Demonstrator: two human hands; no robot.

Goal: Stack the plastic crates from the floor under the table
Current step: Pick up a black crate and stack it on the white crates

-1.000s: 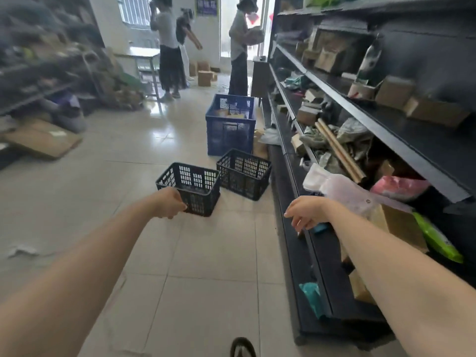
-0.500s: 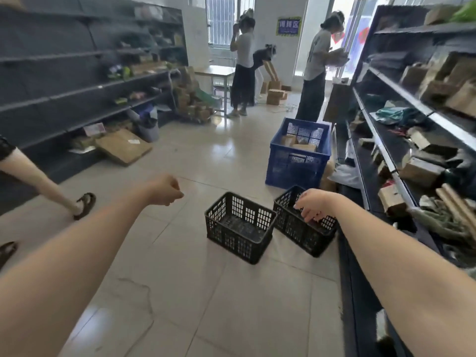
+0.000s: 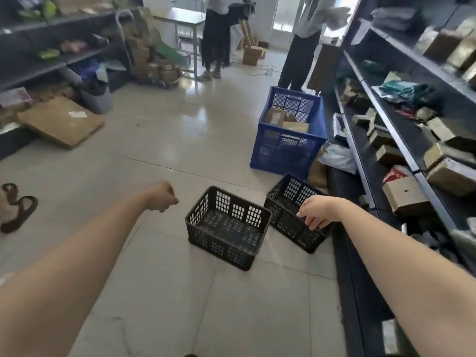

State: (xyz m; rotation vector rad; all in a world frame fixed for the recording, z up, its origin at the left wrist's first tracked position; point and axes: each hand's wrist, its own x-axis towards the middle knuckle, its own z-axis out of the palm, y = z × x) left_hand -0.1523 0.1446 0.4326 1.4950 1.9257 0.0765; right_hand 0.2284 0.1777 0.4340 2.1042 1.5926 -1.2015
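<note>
Two black plastic crates sit on the tiled floor: the near crate (image 3: pixel 226 226) centre, the right crate (image 3: pixel 291 207) just beside it against the shelving (image 3: pixel 365 228). The right hand (image 3: pixel 318 211), fingers loosely spread, hovers over the right crate's rim. The left hand (image 3: pixel 161 195), curled into an empty fist, hangs left of the near crate. A blue crate (image 3: pixel 288 140) holding boxes stands farther back.

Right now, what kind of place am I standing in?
Probably a stockroom or parcel sorting room: dark metal shelving loaded with small cardboard boxes, a blue crate holding parcels, and two empty black crates on the tiled floor.
</note>
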